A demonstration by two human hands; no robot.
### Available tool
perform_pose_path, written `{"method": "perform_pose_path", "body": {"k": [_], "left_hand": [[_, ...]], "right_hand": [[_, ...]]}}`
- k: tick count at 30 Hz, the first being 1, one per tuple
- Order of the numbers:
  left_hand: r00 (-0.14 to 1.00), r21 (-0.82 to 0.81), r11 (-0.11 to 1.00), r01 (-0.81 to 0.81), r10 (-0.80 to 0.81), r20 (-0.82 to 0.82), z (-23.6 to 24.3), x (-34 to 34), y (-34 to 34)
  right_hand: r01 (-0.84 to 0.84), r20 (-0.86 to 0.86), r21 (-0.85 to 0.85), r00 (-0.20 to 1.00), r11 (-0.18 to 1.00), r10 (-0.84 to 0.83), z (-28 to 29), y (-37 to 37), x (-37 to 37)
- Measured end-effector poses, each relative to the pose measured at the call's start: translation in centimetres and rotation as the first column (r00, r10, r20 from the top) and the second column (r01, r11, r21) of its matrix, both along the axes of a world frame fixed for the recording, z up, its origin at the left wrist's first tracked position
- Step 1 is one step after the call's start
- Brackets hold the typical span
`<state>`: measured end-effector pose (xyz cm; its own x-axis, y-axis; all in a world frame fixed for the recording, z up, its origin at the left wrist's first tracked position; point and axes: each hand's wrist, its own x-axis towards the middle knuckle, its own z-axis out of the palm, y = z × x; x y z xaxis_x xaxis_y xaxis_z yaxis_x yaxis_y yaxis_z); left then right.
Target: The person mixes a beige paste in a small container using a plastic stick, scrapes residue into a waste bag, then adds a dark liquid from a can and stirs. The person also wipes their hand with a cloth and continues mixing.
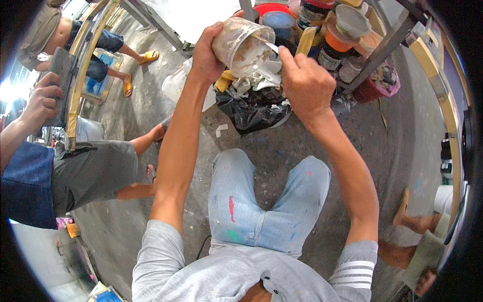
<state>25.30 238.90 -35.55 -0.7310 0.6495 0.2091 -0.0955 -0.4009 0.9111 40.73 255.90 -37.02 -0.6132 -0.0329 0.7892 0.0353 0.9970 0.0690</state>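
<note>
My left hand (209,55) grips a translucent plastic cup (236,45) smeared with pale residue, tipped sideways toward the right. In my right hand (307,85) is a thin white tool (269,45), its far end at the cup's mouth and partly hidden by it. Beneath the cup lies a black bag (246,110) with crumpled white and yellow scraps (251,84) on top.
Paint tubs (352,22) crowd a metal frame (375,60) beside a red bucket (372,88). A white jug (176,88) stands left. A co-worker's hand (43,100) holds a dark flat tool (65,85); another person's legs (110,48) are behind, and more legs (417,221) lie at right.
</note>
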Motion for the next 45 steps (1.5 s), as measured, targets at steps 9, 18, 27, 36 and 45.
{"method": "perform_pose_path", "body": {"k": [9,18,27,36,45], "left_hand": [[0.987,0.081,0.985,0.149,-0.143,-0.076,0.8,0.4,-0.3],[0.972,0.111,0.978,0.176,-0.155,-0.176,0.1,-0.3,-0.6],[0.986,0.22,0.974,0.05,-0.013,-0.168,0.1,-0.6,-0.4],[0.909,0.299,0.859,-0.416,0.387,0.155,-1.7,-2.3,-2.9],[0.898,0.316,0.861,-0.398,0.296,0.325,-4.3,1.0,-2.4]], "right_hand": [[-0.054,0.14,-0.563,0.977,0.824,0.159,-3.2,-4.4,1.7],[-0.078,-0.037,-0.993,0.911,0.084,0.412,-2.2,-8.0,2.7],[0.154,-0.462,-0.611,0.727,-0.777,0.508,0.3,-8.3,3.4],[0.064,-0.151,-0.911,0.868,-0.408,0.472,-3.5,3.9,6.7],[-0.154,0.025,-0.855,0.941,0.495,0.337,-15.7,9.5,2.8]]}}
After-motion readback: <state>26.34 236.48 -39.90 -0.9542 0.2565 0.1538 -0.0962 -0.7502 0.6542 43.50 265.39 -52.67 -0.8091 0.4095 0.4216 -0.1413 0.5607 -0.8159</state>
